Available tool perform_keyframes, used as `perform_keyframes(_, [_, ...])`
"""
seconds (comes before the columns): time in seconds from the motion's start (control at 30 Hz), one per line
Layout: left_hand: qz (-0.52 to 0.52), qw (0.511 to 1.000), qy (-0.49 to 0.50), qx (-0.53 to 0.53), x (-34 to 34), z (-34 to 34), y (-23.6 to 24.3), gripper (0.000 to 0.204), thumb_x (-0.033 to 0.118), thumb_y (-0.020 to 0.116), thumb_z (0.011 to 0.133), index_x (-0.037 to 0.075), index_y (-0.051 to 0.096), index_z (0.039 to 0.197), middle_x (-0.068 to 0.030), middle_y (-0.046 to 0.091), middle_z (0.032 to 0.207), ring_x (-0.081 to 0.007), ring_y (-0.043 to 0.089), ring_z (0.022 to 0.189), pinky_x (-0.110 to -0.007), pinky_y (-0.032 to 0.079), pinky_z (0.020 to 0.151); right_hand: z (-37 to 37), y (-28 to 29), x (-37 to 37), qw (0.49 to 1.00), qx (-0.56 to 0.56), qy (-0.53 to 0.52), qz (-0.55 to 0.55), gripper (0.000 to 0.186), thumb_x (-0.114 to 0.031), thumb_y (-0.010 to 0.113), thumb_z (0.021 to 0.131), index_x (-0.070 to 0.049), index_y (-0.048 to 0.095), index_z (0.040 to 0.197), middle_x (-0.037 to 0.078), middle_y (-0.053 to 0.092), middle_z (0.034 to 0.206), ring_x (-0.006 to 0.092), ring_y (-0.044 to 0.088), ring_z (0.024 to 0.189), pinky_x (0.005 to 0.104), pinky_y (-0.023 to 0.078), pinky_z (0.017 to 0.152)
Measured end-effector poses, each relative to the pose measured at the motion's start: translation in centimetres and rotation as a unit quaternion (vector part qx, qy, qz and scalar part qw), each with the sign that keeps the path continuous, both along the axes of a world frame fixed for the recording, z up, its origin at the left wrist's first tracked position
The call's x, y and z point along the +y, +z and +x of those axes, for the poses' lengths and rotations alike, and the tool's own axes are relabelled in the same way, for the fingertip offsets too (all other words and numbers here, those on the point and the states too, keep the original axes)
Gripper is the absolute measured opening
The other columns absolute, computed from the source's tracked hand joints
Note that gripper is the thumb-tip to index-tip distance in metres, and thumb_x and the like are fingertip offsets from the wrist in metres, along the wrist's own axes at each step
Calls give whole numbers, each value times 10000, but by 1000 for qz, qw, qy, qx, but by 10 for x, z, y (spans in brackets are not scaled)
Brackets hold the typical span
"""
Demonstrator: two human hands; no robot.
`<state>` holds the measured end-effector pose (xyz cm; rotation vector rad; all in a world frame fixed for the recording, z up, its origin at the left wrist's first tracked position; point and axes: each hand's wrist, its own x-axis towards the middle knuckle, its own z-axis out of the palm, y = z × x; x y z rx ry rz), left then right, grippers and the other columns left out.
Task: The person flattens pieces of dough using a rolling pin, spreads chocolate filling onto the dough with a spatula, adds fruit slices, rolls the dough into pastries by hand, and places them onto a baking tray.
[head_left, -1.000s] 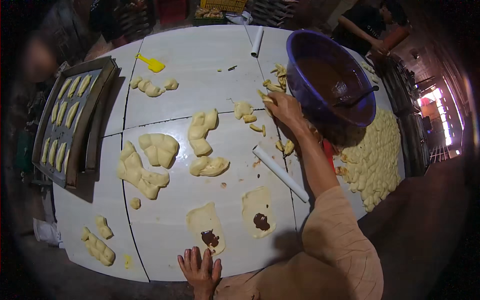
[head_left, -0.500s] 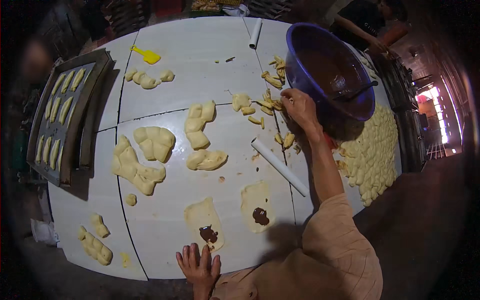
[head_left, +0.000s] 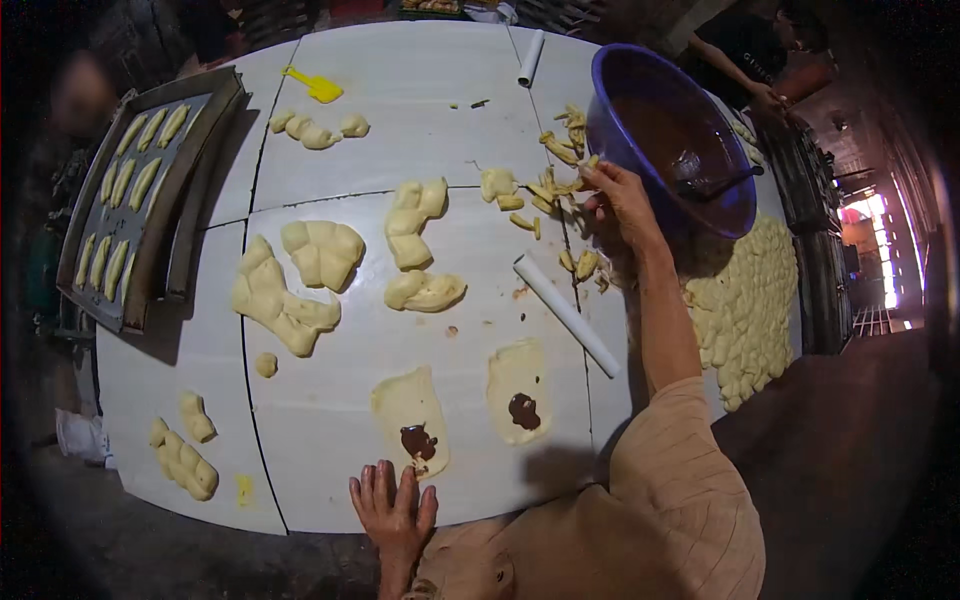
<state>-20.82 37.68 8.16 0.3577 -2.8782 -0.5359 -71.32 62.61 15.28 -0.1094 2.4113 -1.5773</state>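
My left hand (head_left: 393,512) lies with spread fingers at the table's near edge, its fingertips beside a flat dough sheet (head_left: 402,392). A dark chocolate-like dollop (head_left: 417,441) sits on that sheet. To its right is a second dough sheet (head_left: 515,365) with another brown dollop (head_left: 523,410). My right hand (head_left: 622,203) reaches far right, fingers pinched on a small pale yellow piece, seemingly a banana slice (head_left: 591,162). Below and left of it are more such yellow slices (head_left: 545,190). A blue basin (head_left: 605,120) of brown filling stands right beside this hand.
A white rolling pipe (head_left: 565,315) lies right of the sheets; a shorter pipe (head_left: 532,58) lies far off. Dough lumps (head_left: 322,253) cover the left-middle. A tray (head_left: 150,195) of shaped dough stands left, near a yellow scraper (head_left: 318,87). Many dough pieces (head_left: 742,310) spread right; another person (head_left: 740,50) stands beyond.
My right hand has lifted away from the yellow slices with one pinched in its fingers. My left hand stays by the dough sheet. The whole view has shifted slightly.
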Motion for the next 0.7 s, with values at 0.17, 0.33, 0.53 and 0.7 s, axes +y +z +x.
perform_keyframes(0.17, [1, 1000, 0, 13, 0, -4, 5, 448, 340, 749, 860, 153, 700, 1264, -178, 565, 1417, -393, 474, 1367, -631, 335, 1138, 24, 6, 9, 990, -58, -3, -130, 214, -238, 697, 944, -63, 640, 1053, 43, 708, 917, 108, 679, 731, 219, 501, 561])
perform_keyframes(0.33, [5, 999, -5, 48, 0, -6, 0, 432, 335, 738, 873, 140, 706, 1257, -180, 562, 1424, -387, 478, 1368, -628, 329, 1144, 22, -27, 26, 999, -23, 44, 20, 247, -224, 711, 867, -33, 689, 1022, 54, 693, 861, 133, 669, 768, 250, 498, 649])
perform_keyframes(0.53, [7, 999, -15, 44, 0, -6, 0, 434, 285, 758, 857, 121, 699, 1255, -181, 559, 1425, -391, 483, 1361, -627, 331, 1141, 28, -35, 25, 950, 115, 102, 273, 345, -277, 725, 795, -21, 764, 1023, 179, 758, 922, 275, 734, 822, 407, 558, 771])
perform_keyframes(0.7, [-15, 998, -20, 61, -1, -5, -6, 411, 293, 730, 876, 133, 696, 1252, -178, 555, 1437, -385, 491, 1354, -620, 333, 1142, 30, -41, 24, 882, 247, 160, 368, 304, -259, 666, 813, -48, 770, 1007, 234, 727, 940, 403, 712, 854, 471, 558, 813])
